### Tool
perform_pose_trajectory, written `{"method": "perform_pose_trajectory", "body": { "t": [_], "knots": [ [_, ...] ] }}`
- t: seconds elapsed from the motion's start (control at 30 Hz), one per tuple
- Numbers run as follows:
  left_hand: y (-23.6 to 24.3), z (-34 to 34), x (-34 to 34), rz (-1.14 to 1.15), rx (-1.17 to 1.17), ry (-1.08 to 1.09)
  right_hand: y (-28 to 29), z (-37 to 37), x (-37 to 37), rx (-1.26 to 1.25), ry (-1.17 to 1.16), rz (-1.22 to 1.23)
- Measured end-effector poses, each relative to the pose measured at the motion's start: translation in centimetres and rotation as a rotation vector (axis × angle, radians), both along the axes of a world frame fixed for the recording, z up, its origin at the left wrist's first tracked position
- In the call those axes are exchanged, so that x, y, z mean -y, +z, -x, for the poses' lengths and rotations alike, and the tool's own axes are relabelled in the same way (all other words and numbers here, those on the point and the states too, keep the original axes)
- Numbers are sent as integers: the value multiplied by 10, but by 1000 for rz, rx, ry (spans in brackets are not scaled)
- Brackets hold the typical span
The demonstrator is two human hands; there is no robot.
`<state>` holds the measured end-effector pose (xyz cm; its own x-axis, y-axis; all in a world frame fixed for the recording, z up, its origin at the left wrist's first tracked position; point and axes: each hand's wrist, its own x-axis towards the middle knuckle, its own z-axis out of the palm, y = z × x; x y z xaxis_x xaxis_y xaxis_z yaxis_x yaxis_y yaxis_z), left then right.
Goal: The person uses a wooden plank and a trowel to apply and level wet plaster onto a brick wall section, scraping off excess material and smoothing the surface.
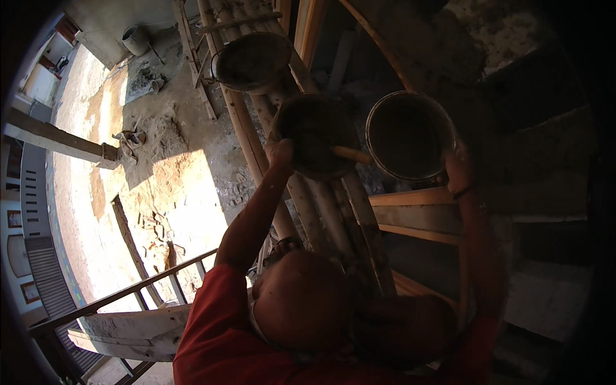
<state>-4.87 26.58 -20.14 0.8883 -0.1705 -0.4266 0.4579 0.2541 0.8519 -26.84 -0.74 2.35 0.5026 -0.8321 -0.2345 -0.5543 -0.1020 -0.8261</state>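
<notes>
My left hand (280, 154) is closed on the near left rim of a dark bucket (301, 168) standing on the pole planks. Inside it are dark contents, hard to make out, and a tool's pale wooden handle (351, 154) sticks out over its right rim. With my right hand (457, 168) I grip the right rim of a second bucket (410, 176), its dark mouth turned up toward me. This one is beside the first, past the planks' right edge; its inside is too dark to read. My bent knees (303, 298) are below both buckets.
A third bucket (255, 82) with a wire handle stands farther along the poles (314, 215). Wooden frames (410, 196) run along the right. Lower left are a metal railing (154, 279) and a board (135, 330). Rubble and sunlit ground (173, 186) lie below, with a concrete post (58, 138).
</notes>
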Motion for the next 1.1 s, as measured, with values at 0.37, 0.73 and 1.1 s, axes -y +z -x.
{"method": "perform_pose_trajectory", "body": {
  "t": [0.37,0.73,1.1],
  "knots": [
    [19,7,3,13,-11,-5,-8,-111,1,-38,263,611],
    [2,-1,8,-31,92,20,-17,-144,-13,-195,320,749],
    [-3,0,7,108,76,48,-45,-163,2,-127,292,839]
  ]
}}
